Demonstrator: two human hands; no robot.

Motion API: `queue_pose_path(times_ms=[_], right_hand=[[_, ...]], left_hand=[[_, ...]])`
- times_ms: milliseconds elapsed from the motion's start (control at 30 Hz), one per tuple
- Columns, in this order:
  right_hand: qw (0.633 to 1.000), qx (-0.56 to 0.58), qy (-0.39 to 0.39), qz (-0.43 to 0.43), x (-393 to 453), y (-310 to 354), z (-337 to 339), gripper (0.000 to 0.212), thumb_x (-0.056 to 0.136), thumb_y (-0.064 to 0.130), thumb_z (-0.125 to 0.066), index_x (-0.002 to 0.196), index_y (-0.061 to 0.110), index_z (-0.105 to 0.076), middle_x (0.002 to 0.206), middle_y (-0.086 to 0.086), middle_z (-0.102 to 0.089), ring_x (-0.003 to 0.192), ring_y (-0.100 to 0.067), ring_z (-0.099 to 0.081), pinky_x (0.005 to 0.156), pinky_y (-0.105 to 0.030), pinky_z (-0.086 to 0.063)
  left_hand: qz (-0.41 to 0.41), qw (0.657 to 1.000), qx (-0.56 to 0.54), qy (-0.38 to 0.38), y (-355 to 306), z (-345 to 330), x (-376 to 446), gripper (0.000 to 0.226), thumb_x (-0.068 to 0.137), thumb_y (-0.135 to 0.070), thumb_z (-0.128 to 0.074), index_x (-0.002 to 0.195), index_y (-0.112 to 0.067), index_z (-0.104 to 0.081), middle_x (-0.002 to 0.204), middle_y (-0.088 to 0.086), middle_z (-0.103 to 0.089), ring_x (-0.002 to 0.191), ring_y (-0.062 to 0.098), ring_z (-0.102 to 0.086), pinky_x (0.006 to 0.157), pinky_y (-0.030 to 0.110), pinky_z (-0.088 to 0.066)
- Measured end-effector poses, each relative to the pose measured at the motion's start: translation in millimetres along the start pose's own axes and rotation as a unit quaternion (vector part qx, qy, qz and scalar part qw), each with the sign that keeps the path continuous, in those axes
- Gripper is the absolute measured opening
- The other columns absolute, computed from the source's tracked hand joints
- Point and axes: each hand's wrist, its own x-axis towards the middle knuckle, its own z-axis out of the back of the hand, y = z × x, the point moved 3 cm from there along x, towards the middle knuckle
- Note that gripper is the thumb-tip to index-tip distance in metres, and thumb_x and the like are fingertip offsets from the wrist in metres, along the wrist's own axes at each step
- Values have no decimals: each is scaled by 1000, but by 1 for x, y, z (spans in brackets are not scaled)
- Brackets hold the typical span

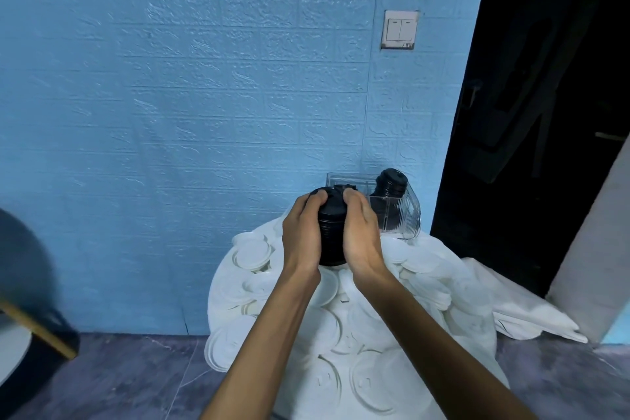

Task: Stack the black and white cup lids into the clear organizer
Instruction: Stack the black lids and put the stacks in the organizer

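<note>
Transfer of a stack of black lids (330,232) toward the clear organizer (397,211). The left hand (301,235) and right hand (362,232) clasp the stack from both sides, fingers curled round its upper end, above the loose white lids (341,334). A second black stack (391,185) already stands in the organizer's right compartment. The next move likely calls for aligning the held stack over a free compartment. The organizer's left portion is hidden behind the hands; the table beneath the lids is not discernible.
</note>
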Motion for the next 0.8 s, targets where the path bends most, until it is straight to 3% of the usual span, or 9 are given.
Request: queue_pose_path(times_ms=[133,267,367,433,533,733,800], right_hand=[[997,-38,62,22,3,5,2,32,104,58,-32,102,40,-58,102,13,-67,97,1,-62,76,-17,-41],[995,-55,75,35,36,2,3,29,107,48,-34,112,32,-57,101,15,-64,98,3,-60,81,-19,-40],[993,-63,95,26,77,-6,2,23,108,40,-35,115,25,-51,94,15,-59,75,17,-56,68,-5,-42],[993,-63,100,5,107,-13,1,24,107,41,-36,118,23,-47,96,10,-59,79,12,-58,69,-9,-46],[991,-80,106,-30,152,-19,-4,33,104,52,-37,123,26,-44,104,5,-63,98,-9,-63,86,-33,-53],[995,-76,66,-8,207,0,-11,30,105,42,-43,114,17,-55,91,11,-64,82,5,-62,72,-13,-49],[996,-65,54,-10,217,16,-13,33,103,48,-42,112,20,-58,94,12,-67,86,6,-64,73,-11,-48]], left_hand=[[-23,1000,-4,0,-5,1,4,27,98,-45,-61,96,-23,-77,93,-6,-78,95,18,-73,94,40,-54],[-28,999,42,20,-9,-6,29,39,99,-57,-53,99,-24,-75,101,0,-78,97,18,-72,93,40,-54],[-20,996,75,49,-6,-16,66,45,100,-64,-46,104,-28,-73,104,-4,-77,100,15,-72,91,38,-55],[-21,994,87,65,-2,-24,94,42,101,-63,-45,107,-31,-72,104,-9,-76,97,8,-71,84,31,-54],[-14,994,85,61,3,-40,141,33,102,-55,-49,108,-31,-70,102,-14,-74,87,-3,-68,74,23,-49],[13,999,43,20,-3,-69,195,24,99,-49,-58,108,-29,-70,106,-10,-73,84,-4,-68,74,20,-50],[18,999,39,8,-19,-81,204,26,98,-50,-59,107,-28,-70,109,-7,-73,88,-2,-68,77,22,-51]])
